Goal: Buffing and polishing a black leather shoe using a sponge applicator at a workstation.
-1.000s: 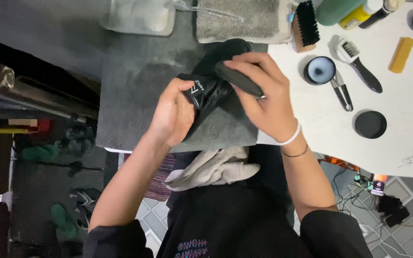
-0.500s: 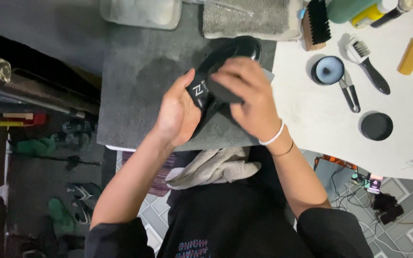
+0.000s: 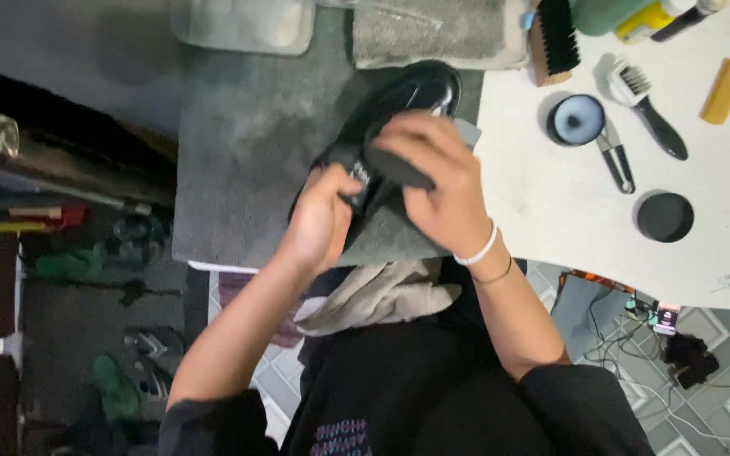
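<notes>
Your left hand [image 3: 321, 221] grips the near end of the black shoe [image 3: 399, 110], fingers curled around its heel and opening so the shoe sits in your palm. The shoe is glossy and runs away from you, its toe pointing to the far right above the grey mat [image 3: 247, 160] it hovers over or rests on; you cannot tell which from here. Your right hand [image 3: 441, 190] lies over the middle of the shoe, fingers closed on a dark cloth [image 3: 394, 167] and pressing it against the upper. Only the toe shows beyond those fingers. A pale rag [image 3: 382, 295] lies in your lap, near the edge of the mat. To the right, on the white table [image 3: 551, 211], sit an open tin of polish [image 3: 576, 119], its black lid [image 3: 665, 217], a small brush [image 3: 648, 110] and a yellow block [image 3: 724, 89], all well apart from the shoe.
</notes>
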